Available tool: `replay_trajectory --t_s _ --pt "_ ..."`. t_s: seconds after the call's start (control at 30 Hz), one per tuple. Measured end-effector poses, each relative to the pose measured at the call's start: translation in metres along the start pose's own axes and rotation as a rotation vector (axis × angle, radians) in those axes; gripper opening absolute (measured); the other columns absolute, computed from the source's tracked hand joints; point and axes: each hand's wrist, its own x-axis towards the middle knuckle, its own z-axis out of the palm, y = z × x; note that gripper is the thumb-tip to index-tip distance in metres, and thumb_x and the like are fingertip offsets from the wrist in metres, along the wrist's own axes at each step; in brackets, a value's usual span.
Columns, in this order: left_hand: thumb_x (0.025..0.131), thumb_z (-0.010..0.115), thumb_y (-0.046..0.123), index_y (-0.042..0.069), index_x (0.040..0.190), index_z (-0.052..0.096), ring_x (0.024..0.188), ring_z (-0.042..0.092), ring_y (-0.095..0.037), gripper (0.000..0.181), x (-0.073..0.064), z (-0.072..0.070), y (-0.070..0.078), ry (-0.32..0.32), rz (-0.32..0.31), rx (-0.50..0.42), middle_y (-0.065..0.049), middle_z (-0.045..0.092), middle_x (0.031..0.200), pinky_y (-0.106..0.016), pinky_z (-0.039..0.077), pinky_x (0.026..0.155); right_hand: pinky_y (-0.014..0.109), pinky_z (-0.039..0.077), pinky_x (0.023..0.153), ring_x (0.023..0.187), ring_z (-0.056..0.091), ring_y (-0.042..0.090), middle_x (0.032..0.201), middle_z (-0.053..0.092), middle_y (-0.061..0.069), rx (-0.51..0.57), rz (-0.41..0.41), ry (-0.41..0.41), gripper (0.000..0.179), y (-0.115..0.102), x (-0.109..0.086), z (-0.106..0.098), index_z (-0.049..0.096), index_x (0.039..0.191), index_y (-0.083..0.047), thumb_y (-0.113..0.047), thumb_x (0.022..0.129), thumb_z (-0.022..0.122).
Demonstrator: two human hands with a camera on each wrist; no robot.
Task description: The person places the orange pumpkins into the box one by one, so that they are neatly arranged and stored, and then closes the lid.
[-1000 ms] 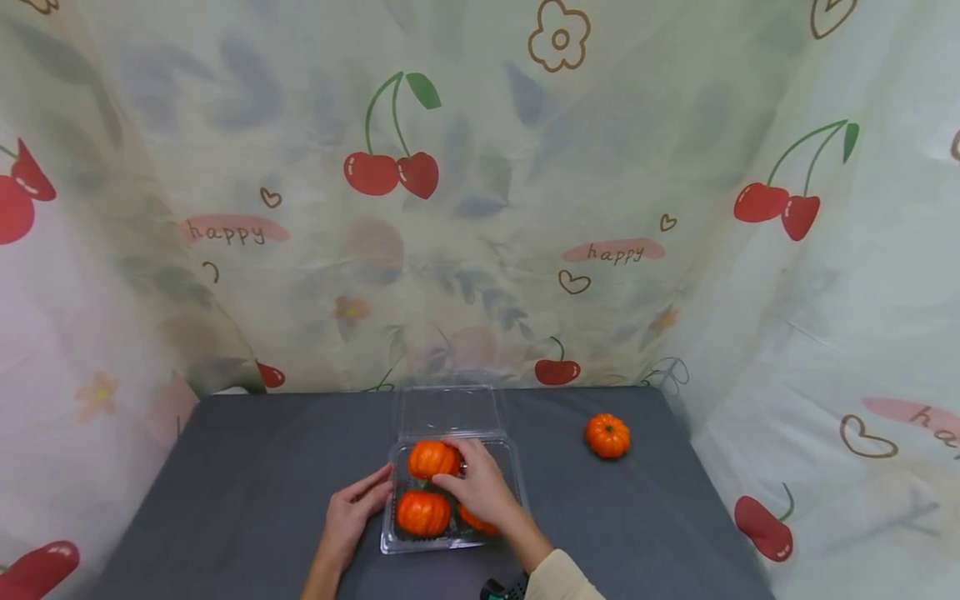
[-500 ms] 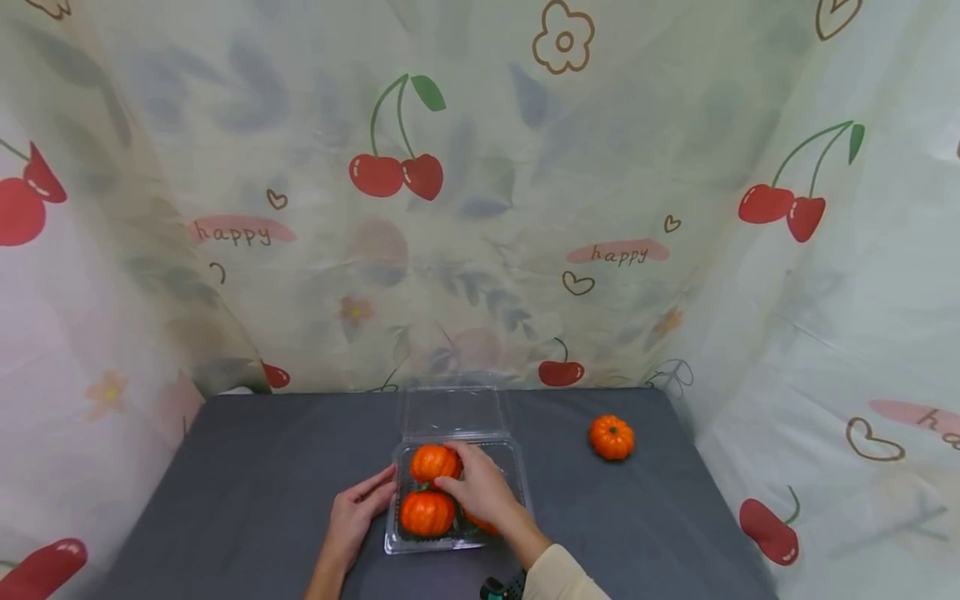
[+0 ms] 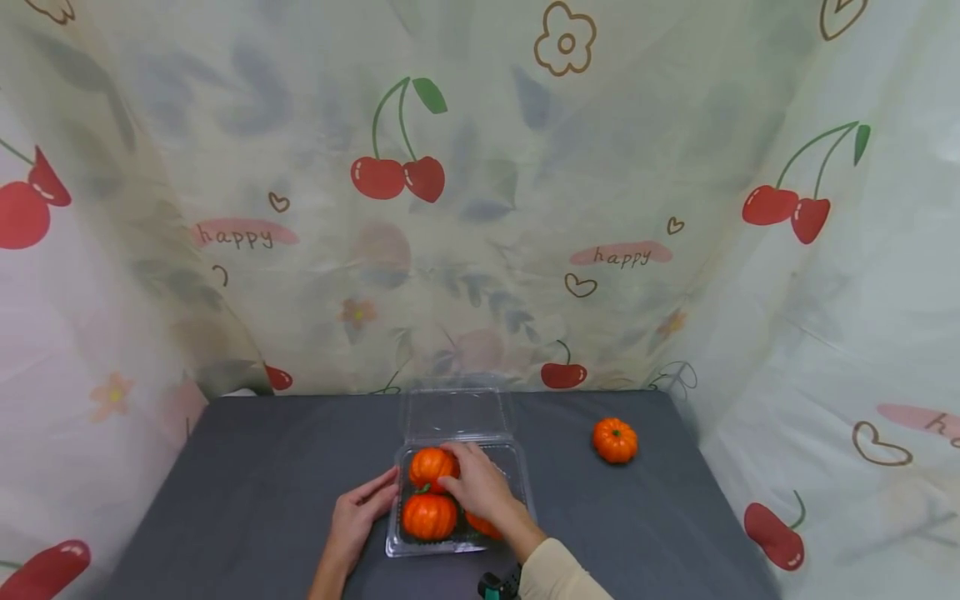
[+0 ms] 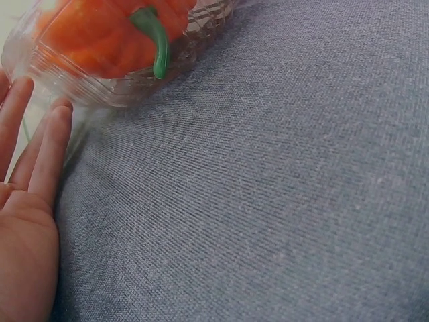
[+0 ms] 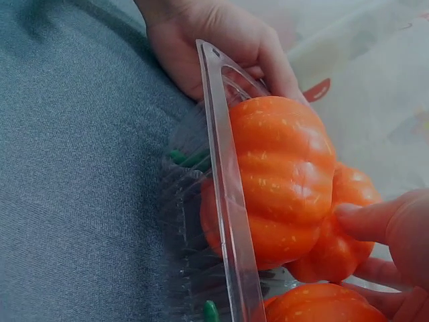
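A clear plastic clamshell box [image 3: 517, 475] sits on the table with its lid raised at the back. It holds three orange toy pumpkins. My right hand [image 3: 486, 490] reaches over the box and grips the far-left pumpkin [image 3: 431, 467], thumb on its near side. The near-left pumpkin [image 3: 429, 518] lies just in front of it, and the near-right pumpkin [image 3: 482, 525] is partly hidden under my right hand. My left hand [image 3: 358, 518] rests against the box's left wall, fingers extended. In the left wrist view, its fingers [image 4: 55, 144] appear beside the clear wall.
Another small orange pumpkin [image 3: 615, 441] stands alone on the dark grey table [image 3: 277, 467], to the right of the box. A patterned curtain [image 3: 480, 208] hangs behind and at both sides.
The pumpkin in my right hand has shifted slightly nearer the near-left one, and its green stem shows more. My left hand stays at the box wall. The head view has moved slightly.
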Motion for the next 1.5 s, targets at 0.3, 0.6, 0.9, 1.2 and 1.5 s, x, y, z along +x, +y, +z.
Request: replay_trajectory --t_s 0.3,0.6,0.9,1.2,1.5 --pt "0.086 0.082 0.015 0.002 0.13 0.069 0.099 0.074 -0.003 0.048 0.001 0.001 0.001 0.0 0.013 -0.013 0.002 0.076 0.119 -0.021 0.061 0.084 0.048 0.057 0.095 0.116 0.064 0.026 0.131 0.064 0.007 0.008 -0.027 0.008 0.048 -0.003 0.004 -0.001 0.061 0.134 -0.017 -0.031 0.092 0.077" --pt "0.086 0.082 0.019 0.004 0.13 0.069 0.1 0.073 0.0 0.049 0.001 0.0 -0.003 0.006 -0.004 0.012 0.001 0.076 0.122 -0.02 0.061 0.084 0.046 0.056 0.098 0.116 0.063 0.025 0.139 0.062 0.006 0.028 0.004 -0.049 0.056 -0.001 0.002 -0.006 0.056 0.143 -0.017 -0.034 0.093 0.075" --pt "0.086 0.082 0.02 0.003 0.131 0.068 0.099 0.074 -0.001 0.05 0.0 0.0 -0.002 0.003 -0.006 0.017 0.003 0.076 0.122 -0.02 0.061 0.084 0.049 0.052 0.107 0.128 0.059 0.028 0.14 0.06 0.006 -0.043 -0.079 0.003 0.051 0.001 -0.005 -0.018 0.055 0.145 -0.014 -0.029 0.098 0.068" --pt "0.087 0.082 0.02 0.003 0.132 0.068 0.099 0.074 -0.001 0.051 0.0 0.0 0.0 0.0 -0.02 0.011 0.005 0.076 0.12 -0.021 0.061 0.083 0.049 0.052 0.104 0.131 0.052 0.028 0.14 0.055 0.005 -0.197 -0.154 0.095 0.051 0.008 -0.006 -0.033 0.052 0.147 -0.02 -0.031 0.099 0.067" --pt "0.086 0.082 0.022 0.003 0.132 0.068 0.098 0.074 -0.002 0.051 0.001 0.001 0.001 0.004 -0.025 0.009 0.001 0.075 0.123 -0.021 0.061 0.083 0.057 0.044 0.114 0.144 0.041 0.038 0.152 0.047 0.01 -0.283 -0.125 0.178 0.058 0.022 -0.005 -0.04 0.05 0.148 -0.022 -0.038 0.096 0.071"
